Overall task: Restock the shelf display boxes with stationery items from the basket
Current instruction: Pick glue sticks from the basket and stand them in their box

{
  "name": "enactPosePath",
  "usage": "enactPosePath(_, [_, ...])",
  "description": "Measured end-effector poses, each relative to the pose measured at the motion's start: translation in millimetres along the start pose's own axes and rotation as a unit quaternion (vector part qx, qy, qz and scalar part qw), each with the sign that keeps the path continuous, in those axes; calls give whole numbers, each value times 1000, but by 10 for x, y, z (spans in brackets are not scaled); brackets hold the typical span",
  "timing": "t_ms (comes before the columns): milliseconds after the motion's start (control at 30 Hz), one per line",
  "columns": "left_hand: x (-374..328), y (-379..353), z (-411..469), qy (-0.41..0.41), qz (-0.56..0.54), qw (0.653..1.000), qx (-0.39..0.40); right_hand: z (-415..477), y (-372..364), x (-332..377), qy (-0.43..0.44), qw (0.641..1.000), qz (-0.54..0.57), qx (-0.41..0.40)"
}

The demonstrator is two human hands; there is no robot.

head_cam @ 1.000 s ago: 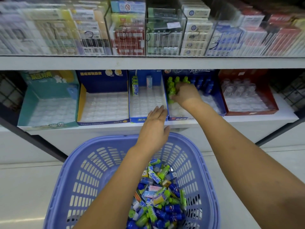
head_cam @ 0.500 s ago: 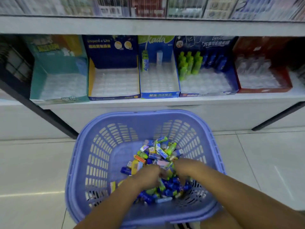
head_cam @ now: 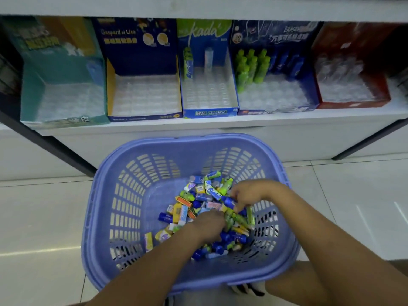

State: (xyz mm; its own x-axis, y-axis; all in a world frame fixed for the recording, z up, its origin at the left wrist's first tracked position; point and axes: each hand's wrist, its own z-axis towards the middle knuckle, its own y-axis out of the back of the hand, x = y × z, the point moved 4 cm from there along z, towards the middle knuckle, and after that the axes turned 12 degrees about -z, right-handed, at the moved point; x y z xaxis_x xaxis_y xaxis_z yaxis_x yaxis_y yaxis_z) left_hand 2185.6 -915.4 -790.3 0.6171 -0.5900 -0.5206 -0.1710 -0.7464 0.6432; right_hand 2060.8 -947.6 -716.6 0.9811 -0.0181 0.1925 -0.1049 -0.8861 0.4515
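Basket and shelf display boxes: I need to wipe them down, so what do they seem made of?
Basket: moulded plastic, lavender, slightly glossy, with slotted walls. Display boxes: apparently printed cardboard, thin flat folded panels, matte to satin. Their inner trays: likely clear thin plastic, shiny dimpled cells.

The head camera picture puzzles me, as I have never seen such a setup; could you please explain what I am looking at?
There is no machine here. A person wears a camera on the head, looking forward and down, so the two bare arms are the person's own. On the tiled floor stands a purple basket holding a pile of small stationery items. Behind it, a shelf carries five open display boxes; the fourth box from the left already holds green items. The left hand digs into the pile with its fingers hidden, so I cannot tell whether it holds anything. The right hand appears to pinch a blue tube.
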Motion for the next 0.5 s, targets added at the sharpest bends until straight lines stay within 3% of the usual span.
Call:
enactPosePath(67, [31, 41, -1, 4, -65, 997, -31, -176, 165, -32, 50, 980, 188, -36])
enactPosePath(133, [53, 180, -35, 16, -199, 976, -91, -374, 337, -73, 127, 931, 333, -84])
enactPosePath(233, [-7, 645, -118, 10, -395, 895, -206, -698, 648, -212, 213, 823, 490, -192])
enactPosePath(300, [-120, 1046, -179, -32, -457, 845, -275, -896, 866, -368, 239, 735, 576, -267])
enactPosePath(367, [-252, 1426, -247, -71, -502, 801, -318, -1039, 1096, -577, 244, 668, 608, -353])
enactPosePath(500, [-459, 1967, -355, -140, -552, 735, -368, -1120, 1573, -1062, 92, 649, 514, -553])
